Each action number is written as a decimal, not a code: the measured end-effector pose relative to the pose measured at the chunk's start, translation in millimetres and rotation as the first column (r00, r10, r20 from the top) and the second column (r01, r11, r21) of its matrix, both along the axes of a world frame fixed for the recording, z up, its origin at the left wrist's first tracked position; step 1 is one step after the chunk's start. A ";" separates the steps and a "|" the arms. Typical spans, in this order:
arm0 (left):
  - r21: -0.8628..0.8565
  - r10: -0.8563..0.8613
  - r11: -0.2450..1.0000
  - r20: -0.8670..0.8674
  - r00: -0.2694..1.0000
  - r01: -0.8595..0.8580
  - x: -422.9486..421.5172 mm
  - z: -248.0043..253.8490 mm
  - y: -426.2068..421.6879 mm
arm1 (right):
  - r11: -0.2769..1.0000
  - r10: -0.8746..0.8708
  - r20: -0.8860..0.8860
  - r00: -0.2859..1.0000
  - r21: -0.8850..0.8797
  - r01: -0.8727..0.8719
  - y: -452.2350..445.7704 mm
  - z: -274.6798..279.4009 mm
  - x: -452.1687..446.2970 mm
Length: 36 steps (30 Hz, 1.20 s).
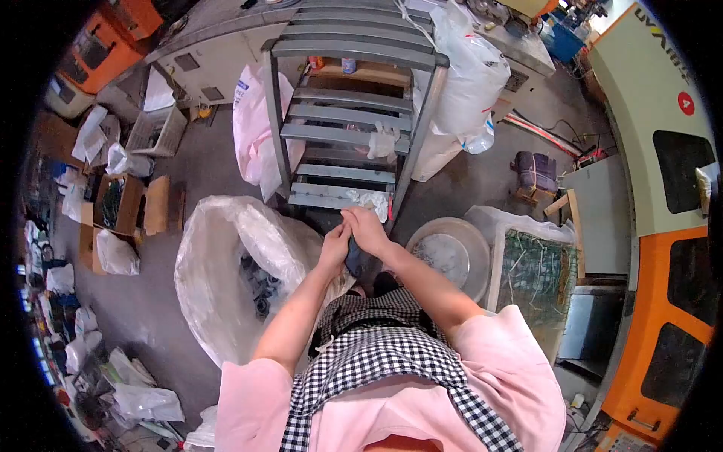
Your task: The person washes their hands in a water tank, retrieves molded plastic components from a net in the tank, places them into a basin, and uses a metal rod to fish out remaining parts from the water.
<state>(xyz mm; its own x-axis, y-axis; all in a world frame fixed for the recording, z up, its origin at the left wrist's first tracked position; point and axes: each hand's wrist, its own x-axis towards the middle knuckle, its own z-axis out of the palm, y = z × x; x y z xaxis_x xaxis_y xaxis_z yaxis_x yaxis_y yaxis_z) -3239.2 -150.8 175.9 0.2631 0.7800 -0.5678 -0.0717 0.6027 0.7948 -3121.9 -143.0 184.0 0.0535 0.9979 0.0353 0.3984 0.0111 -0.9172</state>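
In front of my apron, my left hand (336, 245) and my right hand (366, 232) meet with their fingers closed together. A dark blue-grey piece (353, 259) shows between and below them, and both hands appear to grip it. Its exact kind is hard to make out, since the fingers cover part of it. Left of my hands stands a large clear plastic bag (207, 264) with its mouth wide open. Several dark, curved parts (262, 288) lie inside it. Just beyond my fingertips, a crumpled whitish cloth or film (369, 200) rests on a low slat of the metal rack.
The slatted grey metal rack (350, 135) rises ahead. A round metal basin (474, 260) with whitish contents and a green mesh-covered frame (535, 264) stand right. Full white sacks (467, 75) lean beside the rack. Cardboard boxes (120, 203) are left; an orange machine (670, 324) is far right.
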 end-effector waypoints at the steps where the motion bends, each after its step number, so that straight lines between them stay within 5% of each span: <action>1: -0.048 -0.021 0.999 0.058 0.998 0.024 2.4 -3.6 3.0 | 0.992 -0.034 0.135 0.990 0.123 0.017 2.9 -4.0 8.8; 3: -0.113 -0.106 0.987 0.111 0.988 0.118 8.7 24.1 14.3 | 0.991 -0.015 0.119 0.993 0.131 -0.001 9.8 -21.6 31.2; 5: -0.173 -0.667 0.744 -0.140 0.732 0.645 17.7 43.2 29.7 | 0.995 -0.095 0.206 0.974 -0.016 0.101 14.0 -15.0 55.5; 6: -0.065 -0.693 0.721 -0.110 0.713 0.690 26.3 21.3 32.4 | 0.989 -0.128 0.291 0.948 -0.037 0.145 18.2 -32.8 69.1; 9: -0.003 -0.630 0.776 -0.040 0.776 0.630 61.2 10.1 35.4 | 0.969 -0.244 0.469 0.849 0.093 0.228 24.6 -67.3 120.5; 11: -0.161 -0.581 0.797 0.052 0.812 0.581 83.0 8.9 41.9 | 0.917 -0.186 0.400 0.898 -0.258 0.305 23.7 -67.8 153.0; 12: -0.205 -0.501 0.843 0.040 0.864 0.498 91.6 -15.7 46.4 | 0.791 -0.271 0.197 0.942 -0.511 0.335 25.6 -69.3 169.9; 13: -0.248 -0.416 0.878 0.024 0.909 0.409 99.3 -29.7 49.3 | 0.776 -0.322 0.008 0.947 -0.570 0.269 21.4 -68.0 184.4; 15: -0.298 -0.357 0.903 -0.120 0.926 0.309 111.6 -18.8 71.6 | 0.820 -0.374 0.045 0.926 -0.452 0.353 0.9 -129.0 212.6; 17: -0.374 -0.334 0.886 -0.105 0.937 0.274 107.4 -44.8 104.4 | 0.672 -0.353 0.004 0.935 -0.694 0.257 -25.6 -106.3 246.6; 19: -0.274 -0.317 0.924 -0.157 0.935 0.267 116.4 -32.3 136.7 | 0.815 -0.119 0.227 0.967 -0.534 0.225 -82.3 -210.2 297.8; 21: -0.141 -0.266 0.960 -0.202 0.943 0.241 133.6 -5.5 168.5 | 0.966 -0.003 0.573 0.820 -0.210 0.150 -148.7 -306.5 335.8; 23: 0.007 -0.186 0.982 -0.091 0.978 0.187 141.1 -14.4 205.4 | 0.667 -0.445 0.312 0.839 -0.510 0.543 -187.3 -242.9 328.9; 25: -0.023 -0.154 0.988 -0.181 0.971 0.152 148.1 -9.2 241.6 | 0.419 -0.667 0.177 0.724 -0.713 0.561 -232.7 -214.0 324.4; 27: 0.042 -0.037 0.998 -0.021 0.999 0.038 144.6 -46.5 279.1 | 0.410 -0.582 0.354 0.732 -0.649 0.641 -298.3 -234.5 321.4; 28: 0.043 0.026 0.999 -0.165 0.986 -0.019 152.3 -35.6 283.4 | 0.380 -0.602 0.366 0.710 -0.651 0.658 -316.5 -229.8 314.2; 29: 0.010 -0.076 0.997 -0.126 0.989 0.078 135.3 -74.8 309.9 | 0.271 -0.624 0.390 0.677 -0.705 0.656 -333.5 -222.0 304.6; 31: -0.028 0.036 0.999 -0.167 0.985 -0.042 121.3 -125.7 325.7 | 0.102 -0.673 0.433 0.600 -0.749 0.655 -365.8 -221.9 284.2; 33: -0.090 0.005 0.996 -0.236 0.972 -0.026 94.9 -187.7 340.9 | 0.457 -0.079 0.607 0.791 -0.683 0.570 -404.7 -237.2 264.3; 34: -0.120 -0.209 0.977 -0.436 0.875 0.174 91.6 -173.9 332.0 | 0.489 -0.070 0.642 0.763 -0.645 0.588 -411.6 -231.6 253.1; 35: -0.172 -0.230 0.970 -0.400 0.887 0.174 64.1 -222.2 339.9 | 0.523 -0.057 0.676 0.734 -0.606 0.599 -405.0 -226.2 242.3; 36: -0.291 -0.420 0.905 -0.497 0.759 0.310 43.9 -259.4 349.6 | 0.478 -0.006 0.631 0.775 -0.679 0.557 -385.6 -202.7 235.8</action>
<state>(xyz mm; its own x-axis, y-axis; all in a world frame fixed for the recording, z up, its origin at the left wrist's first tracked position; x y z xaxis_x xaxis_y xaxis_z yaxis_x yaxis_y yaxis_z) -3195.3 198.8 -83.5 0.1162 0.5574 -0.8220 0.5871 0.6290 0.5095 -2886.1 -528.6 -18.7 0.5867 0.5078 -0.6308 0.5880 -0.8027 -0.0993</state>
